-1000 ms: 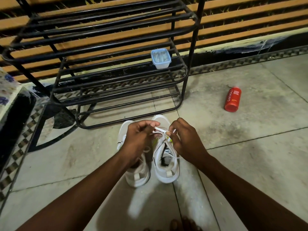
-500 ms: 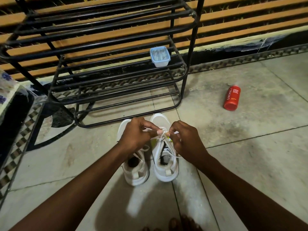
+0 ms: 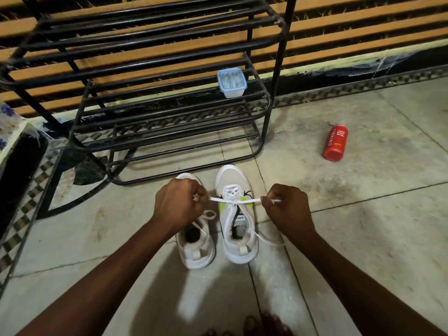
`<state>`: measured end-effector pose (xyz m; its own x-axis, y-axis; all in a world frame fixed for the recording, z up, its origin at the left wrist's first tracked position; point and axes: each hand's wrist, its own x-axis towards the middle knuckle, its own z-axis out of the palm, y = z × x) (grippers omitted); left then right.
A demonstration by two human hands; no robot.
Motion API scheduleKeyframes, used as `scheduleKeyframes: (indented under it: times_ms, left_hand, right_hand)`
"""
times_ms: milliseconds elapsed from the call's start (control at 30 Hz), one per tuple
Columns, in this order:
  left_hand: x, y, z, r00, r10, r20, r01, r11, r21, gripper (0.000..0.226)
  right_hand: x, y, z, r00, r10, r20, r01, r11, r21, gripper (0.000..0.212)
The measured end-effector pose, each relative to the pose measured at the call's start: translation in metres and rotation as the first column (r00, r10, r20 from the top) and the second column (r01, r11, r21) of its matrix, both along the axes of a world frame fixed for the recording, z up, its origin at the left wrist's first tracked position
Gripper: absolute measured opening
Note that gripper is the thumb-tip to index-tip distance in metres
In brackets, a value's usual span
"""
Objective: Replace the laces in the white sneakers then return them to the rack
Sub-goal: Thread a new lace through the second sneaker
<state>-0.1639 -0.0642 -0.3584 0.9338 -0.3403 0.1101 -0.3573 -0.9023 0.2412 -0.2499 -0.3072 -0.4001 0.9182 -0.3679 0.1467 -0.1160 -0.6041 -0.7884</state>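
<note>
Body in view: two forearms, two hands, a few toes. Left forearm (image 3: 116, 270) and right forearm (image 3: 358, 270) are bare all the way to the near frame edge. Left hand (image 3: 180, 204) and right hand (image 3: 287, 209) are bare too, knuckles lit from above. The toes (image 3: 266, 327) at near centre are bare, dim and partly cropped.

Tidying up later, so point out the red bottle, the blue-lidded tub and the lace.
red bottle (image 3: 335, 143): head view, label side.
blue-lidded tub (image 3: 231, 80): head view, lid centre.
lace (image 3: 253, 201): head view, taut horizontal stretch.
</note>
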Motion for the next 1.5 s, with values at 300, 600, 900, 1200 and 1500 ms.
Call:
scheduleKeyframes:
  times_ms: [300,600,900,1200,1500]
  left_hand:
    - [-0.010,-0.008,-0.020,0.991,0.131,0.005,-0.127,0.958,0.257,0.021]
    - [-0.008,-0.014,-0.025,0.988,0.151,0.007,-0.144,0.925,0.352,0.015]
    - [-0.004,-0.016,-0.026,0.989,0.146,-0.009,-0.134,0.929,0.346,0.009]
    - [-0.003,-0.016,-0.025,0.987,0.156,-0.029,-0.135,0.924,0.357,0.008]
    - [-0.005,-0.015,-0.015,0.992,0.121,-0.024,-0.108,0.948,0.301,0.008]
  right_hand:
    - [-0.012,-0.002,-0.006,0.990,-0.115,-0.079,0.112,0.993,-0.032,0.015]
    - [-0.016,-0.007,-0.017,0.969,-0.217,-0.118,0.219,0.976,0.010,0.016]
    - [-0.017,-0.007,-0.024,0.963,-0.224,-0.153,0.235,0.970,0.057,0.017]
    - [-0.017,-0.007,-0.027,0.965,-0.222,-0.138,0.232,0.971,0.059,0.012]
    - [-0.024,-0.024,-0.030,0.980,-0.071,-0.186,0.096,0.987,0.130,0.021]
